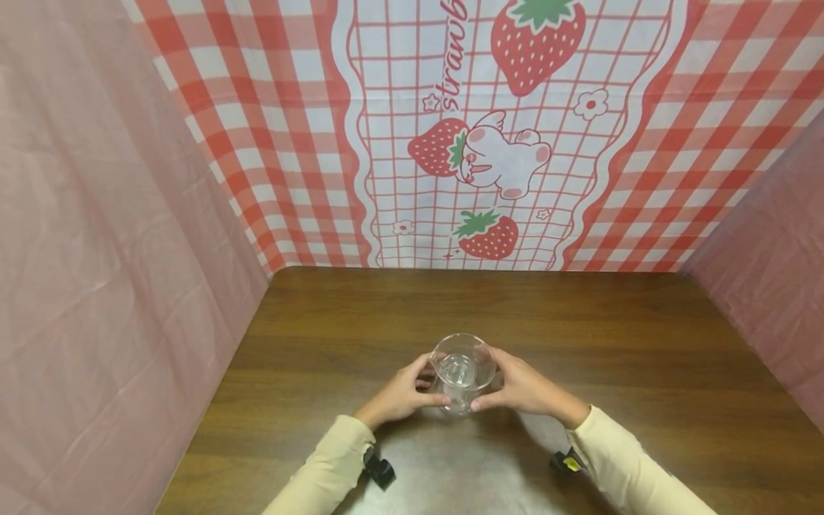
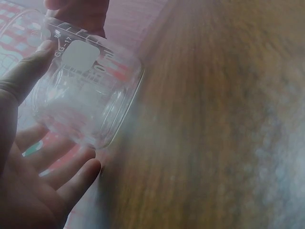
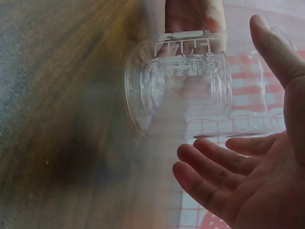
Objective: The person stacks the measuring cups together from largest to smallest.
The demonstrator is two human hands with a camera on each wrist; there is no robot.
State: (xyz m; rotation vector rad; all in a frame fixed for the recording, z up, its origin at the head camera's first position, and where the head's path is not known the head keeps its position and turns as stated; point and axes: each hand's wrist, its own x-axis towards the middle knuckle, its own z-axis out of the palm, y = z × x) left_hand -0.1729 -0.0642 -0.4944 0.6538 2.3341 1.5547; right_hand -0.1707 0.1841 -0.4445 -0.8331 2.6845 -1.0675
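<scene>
A clear glass beaker [image 1: 460, 393] with white printed graduations stands upright between the two hands. Inside it a smaller clear glass vessel [image 3: 190, 90] shows, with its own small markings. The left hand [image 1: 412, 390] holds the beaker from the left, thumb on the near side; in the left wrist view, the thumb tip touches the glass beside the white label patch. From the right, the right hand [image 1: 523, 385] curves round the other side, its thumb in front. Its lower fingers [image 3: 200, 186] reach past the wall. Whether the base touches the table cannot be told.
The brown wooden table [image 1: 360, 307] spreads around the hands. Behind it hangs a red-and-white checked strawberry cloth [image 1: 309, 179]. Pinkish curtains [image 1: 129, 286] close off the left and right sides. Black wrist devices [image 1: 380, 472] hang under both sleeves.
</scene>
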